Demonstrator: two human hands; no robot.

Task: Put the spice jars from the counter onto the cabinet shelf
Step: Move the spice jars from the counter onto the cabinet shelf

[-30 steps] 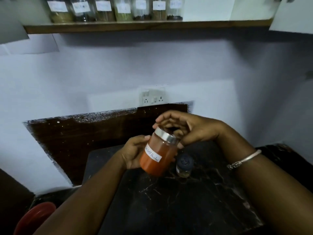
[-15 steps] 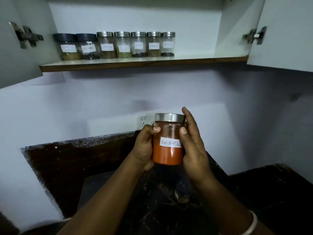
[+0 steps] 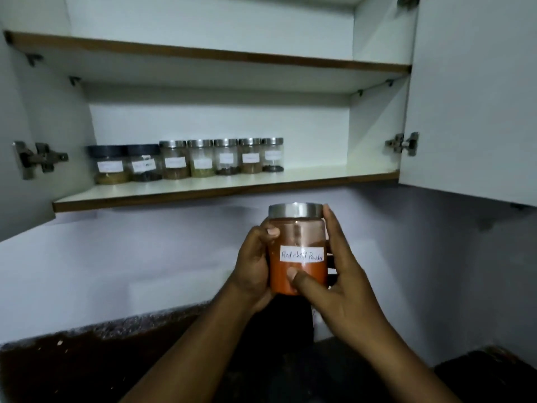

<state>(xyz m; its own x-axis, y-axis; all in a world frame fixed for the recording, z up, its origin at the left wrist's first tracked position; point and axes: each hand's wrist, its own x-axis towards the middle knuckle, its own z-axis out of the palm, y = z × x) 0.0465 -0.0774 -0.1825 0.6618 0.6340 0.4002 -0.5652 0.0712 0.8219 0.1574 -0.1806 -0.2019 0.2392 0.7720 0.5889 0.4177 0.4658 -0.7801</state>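
Head view: the tall clear glass jar of orange-red powder w/ steel lid and white "Red chilli Powder" label [image 3: 296, 257] is upright in the air, below and in front of the white cabinet shelf w/ brown front edge [image 3: 334, 175], not yet on it. The left hand [image 3: 252, 266] wraps the jar's left side, thumb on the front glass. The right hand [image 3: 345, 286] clasps the right side, thumb low on the front, fingers up by the lid. So both hands are close together, clamped on the one jar.

Risks, as I judge them:
- Too shallow a lift, and the jar's base would knock the shelf edge.
- The row of seven smaller labelled jars [image 3: 200, 158] fills the shelf's left-to-mid part. Setting down too near it could nudge the end jar and topple others. The bare stretch to the right looks safer.
- Smooth glass could slip once one hand lets go.
- Can't tell if the lid is tight, so carrying by it could spill powder.
- The open white right door [image 3: 470, 97] hangs near the right arm's path.
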